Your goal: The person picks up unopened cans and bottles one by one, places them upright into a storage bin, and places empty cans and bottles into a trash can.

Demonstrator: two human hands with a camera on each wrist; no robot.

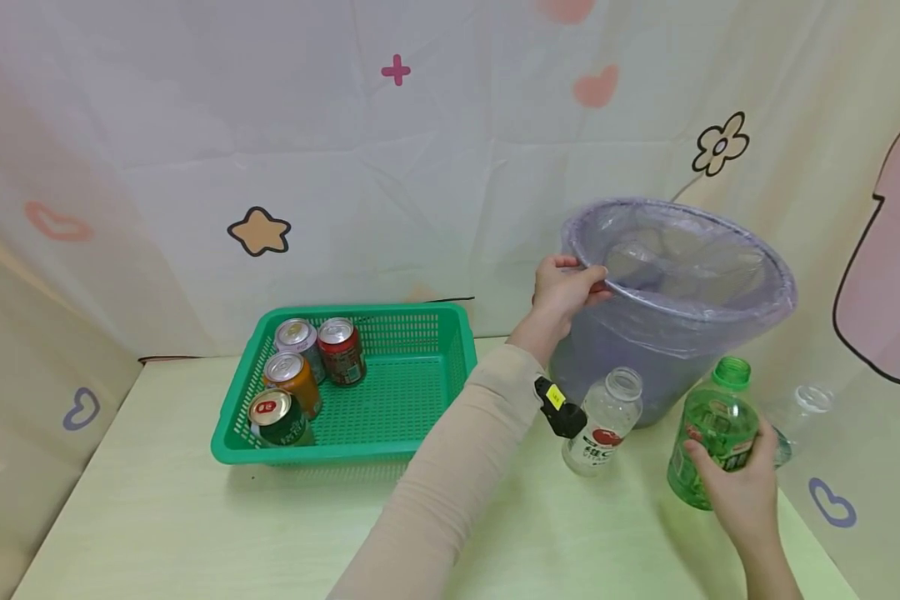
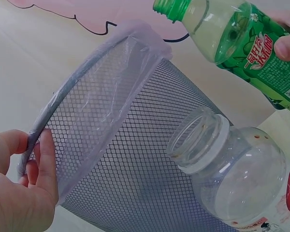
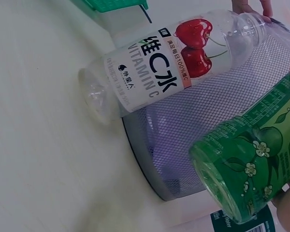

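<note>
My left hand [image 1: 558, 296] pinches the bag-covered rim of a purple-grey mesh waste bin [image 1: 607, 342], thumb outside and fingers over the edge. The bin leans, its mouth lined with a thin clear purple bag [image 2: 111, 96]. In my right hand [image 1: 746, 496] is a green drink bottle [image 1: 708, 429], uncapped and held round its label. An open clear vitamin C water bottle [image 3: 169, 63] with cherries on its label stands in front of the bin, between my two hands. Another clear bottle [image 1: 810, 404] stands beyond my right hand, partly hidden by it.
A green plastic basket [image 1: 390, 450] sits to the left. Grouped in its left half are several cans: a red can [image 1: 342, 354], an orange can [image 1: 294, 383], a pale can [image 1: 300, 337] and a dark green can [image 1: 279, 421]. A patterned cloth [image 1: 420, 192] hangs behind the table.
</note>
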